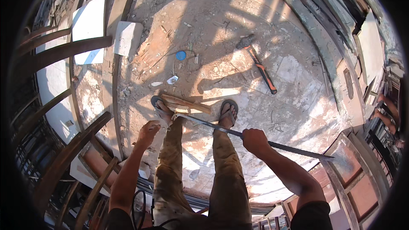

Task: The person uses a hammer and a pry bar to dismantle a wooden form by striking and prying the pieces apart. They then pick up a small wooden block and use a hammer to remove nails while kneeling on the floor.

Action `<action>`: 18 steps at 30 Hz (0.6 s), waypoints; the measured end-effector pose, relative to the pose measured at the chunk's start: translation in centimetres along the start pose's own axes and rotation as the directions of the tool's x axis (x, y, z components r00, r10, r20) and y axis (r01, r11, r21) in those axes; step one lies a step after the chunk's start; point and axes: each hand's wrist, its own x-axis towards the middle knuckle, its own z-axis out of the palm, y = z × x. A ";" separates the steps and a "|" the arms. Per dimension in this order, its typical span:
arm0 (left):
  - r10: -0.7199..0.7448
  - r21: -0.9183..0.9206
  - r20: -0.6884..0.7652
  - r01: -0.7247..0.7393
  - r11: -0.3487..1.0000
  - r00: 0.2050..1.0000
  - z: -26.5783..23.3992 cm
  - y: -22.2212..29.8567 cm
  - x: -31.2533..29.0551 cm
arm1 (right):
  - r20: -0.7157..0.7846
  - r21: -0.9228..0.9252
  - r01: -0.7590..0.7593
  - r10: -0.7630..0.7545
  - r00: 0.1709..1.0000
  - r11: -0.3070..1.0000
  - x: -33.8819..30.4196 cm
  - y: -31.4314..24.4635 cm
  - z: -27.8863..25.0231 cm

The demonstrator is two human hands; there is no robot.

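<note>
My right hand (254, 141) is wrapped round the middle of a long dark metal bar that looks like a crowbar (294, 149). One end, hooked and lighter, reaches left to my left foot; the flat, pointed end lies off to the right. Off to the left of my legs is my left hand (148, 133), its fingers loosely bent with nothing visible in them. On the ground between my sandalled feet rests a short piece of wood (187, 103). Farther ahead lies a hammer (260, 68) with an orange and black handle.
A blue round lid (181, 55) and a small pale scrap (172, 80) lie on the dusty, debris-strewn ground. Wooden frames and white panels (89, 30) line the left side. Stacked boards (315, 12) curve along the right. Another person's limbs (387, 113) show at the far right.
</note>
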 end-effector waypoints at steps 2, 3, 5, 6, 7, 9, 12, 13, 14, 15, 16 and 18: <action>-0.081 -0.113 -0.028 0.077 0.991 0.996 0.3 -1.7 -1.6 | 0.012 0.079 0.038 -0.040 0.999 0.996 -0.9 -2.2 0.0; -0.119 -0.160 -0.033 0.112 0.981 0.992 0.7 -2.7 -2.5 | 0.013 0.103 0.041 -0.042 0.999 0.994 -1.5 -2.9 0.0; -0.122 -0.162 -0.061 0.110 0.981 0.991 2.0 -1.2 -3.6 | -0.037 0.071 0.054 -0.051 0.998 0.996 -3.2 -2.9 0.5; -0.112 -0.136 -0.085 0.100 0.986 0.990 2.1 -0.1 -4.2 | 0.056 0.081 -0.016 0.012 0.998 0.997 -4.0 -3.8 -1.2; -0.097 -0.138 -0.092 0.084 0.987 0.991 1.9 0.5 -4.0 | 0.040 0.076 -0.016 0.013 0.999 0.997 -5.1 -4.6 -2.8; -0.203 -0.270 -0.080 0.175 0.947 0.976 2.5 0.7 -3.8 | 0.038 0.251 -0.050 0.042 0.998 0.967 -7.4 -5.4 -4.2; -0.388 -0.544 -0.034 0.308 0.780 0.921 5.5 1.7 -3.5 | 0.130 0.289 -0.099 0.064 0.989 0.952 -10.1 -5.1 -3.5; -0.506 -0.714 -0.012 0.347 0.608 0.862 5.9 1.8 -3.0 | 0.168 0.310 -0.100 0.049 0.985 0.945 -10.6 -5.4 -3.7; -0.419 -0.780 0.137 0.359 0.513 0.897 6.3 0.4 -2.7 | 0.214 0.338 -0.171 0.101 0.972 0.925 -11.3 -5.6 -2.6; -0.411 -0.780 0.164 0.372 0.503 0.897 7.1 -0.2 -1.9 | 0.220 0.326 -0.196 0.127 0.967 0.925 -12.4 -5.8 -2.1; -0.415 -0.905 0.237 0.355 0.235 0.879 7.6 -0.2 -1.2 | 0.258 0.336 -0.169 0.082 0.963 0.927 -13.5 -6.2 -1.8; -0.243 -0.952 0.302 0.276 -0.136 0.922 7.0 -1.0 -0.4 | 0.317 0.412 -0.154 0.018 0.948 0.898 -15.4 -8.6 -4.4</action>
